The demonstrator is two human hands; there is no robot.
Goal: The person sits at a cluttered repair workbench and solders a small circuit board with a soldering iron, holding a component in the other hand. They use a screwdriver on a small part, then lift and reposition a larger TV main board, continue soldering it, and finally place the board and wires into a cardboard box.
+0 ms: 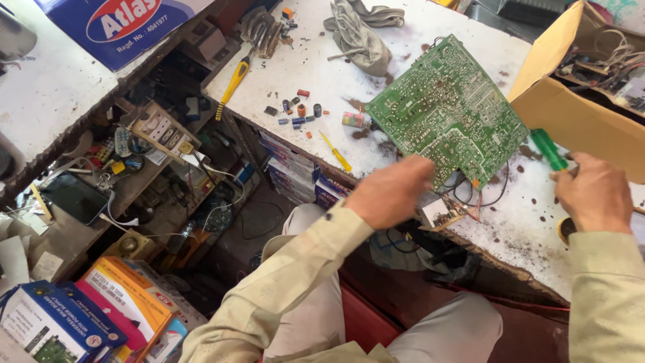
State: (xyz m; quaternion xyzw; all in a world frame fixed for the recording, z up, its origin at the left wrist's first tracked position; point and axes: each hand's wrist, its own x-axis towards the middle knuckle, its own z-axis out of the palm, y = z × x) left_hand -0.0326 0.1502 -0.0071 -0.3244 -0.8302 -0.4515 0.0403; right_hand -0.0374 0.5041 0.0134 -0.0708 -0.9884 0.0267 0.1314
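Right now the left hand point(390, 193) is gripping the board point(447, 111) by its near edge, tilting it up over the counter point(316, 67); the right hand point(594, 195), farther right, is closing around a green-handled screwdriver point(549, 149) pointing boardward.

Blue box point(117, 23) top left; colourful cartons point(87, 316) bottom left.

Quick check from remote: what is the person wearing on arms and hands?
Both arms wear long beige shirt sleeves, loose and creased. The left sleeve has a buttoned cuff at the wrist; the right sleeve ends at a plain cuff. Left hand and right hand are bare: no gloves visible.
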